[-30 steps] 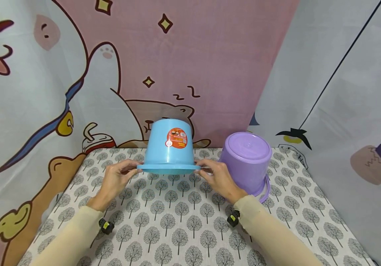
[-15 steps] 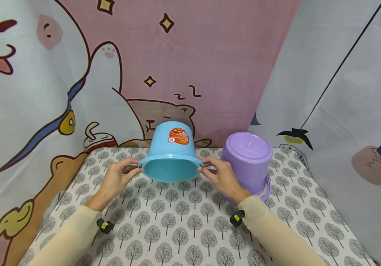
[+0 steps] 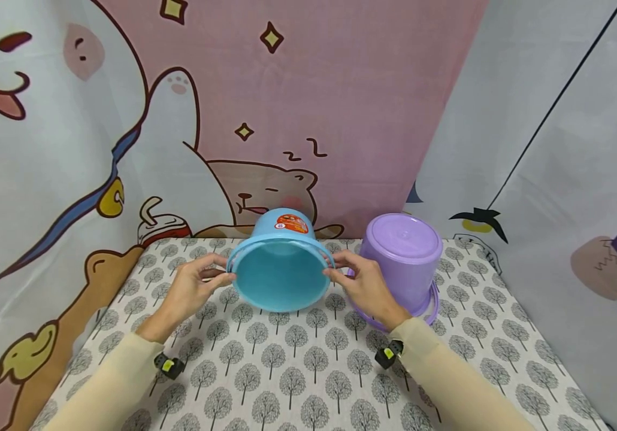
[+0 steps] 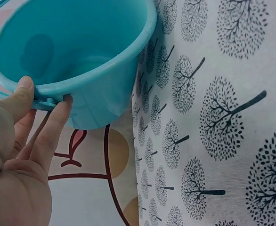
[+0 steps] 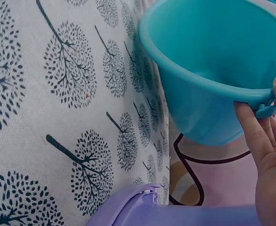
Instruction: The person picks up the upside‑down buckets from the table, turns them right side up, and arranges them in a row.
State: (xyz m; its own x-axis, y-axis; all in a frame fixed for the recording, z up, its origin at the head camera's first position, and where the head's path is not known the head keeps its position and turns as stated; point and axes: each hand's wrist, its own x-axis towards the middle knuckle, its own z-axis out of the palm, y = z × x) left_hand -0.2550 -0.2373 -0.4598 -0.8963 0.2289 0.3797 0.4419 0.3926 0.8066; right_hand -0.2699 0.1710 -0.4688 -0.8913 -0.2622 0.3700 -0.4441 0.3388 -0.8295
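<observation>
A light blue plastic bucket (image 3: 280,278) is tilted on its side in the head view, its mouth facing me and a red-orange sticker on top. My left hand (image 3: 192,287) pinches its rim on the left. On the opposite side my right hand (image 3: 365,286) pinches the rim too. In the left wrist view the thumb is inside the bucket (image 4: 88,77) and the fingers of the left hand (image 4: 22,155) lie outside, by the handle joint. The right wrist view shows the right hand (image 5: 270,146) gripping the bucket (image 5: 199,108) likewise by its handle joint.
A purple bucket (image 3: 402,260) stands upside down on the table to the right, close beside my right hand, its handle lying at the base. Trees pattern the tablecloth (image 3: 287,383). A cartoon-printed curtain (image 3: 373,90) hangs behind the table.
The blue bucket has tipped from upside down toward lying on its side, its mouth swinging up to face me. Both hands keep hold of the rim. The purple bucket stays put.
</observation>
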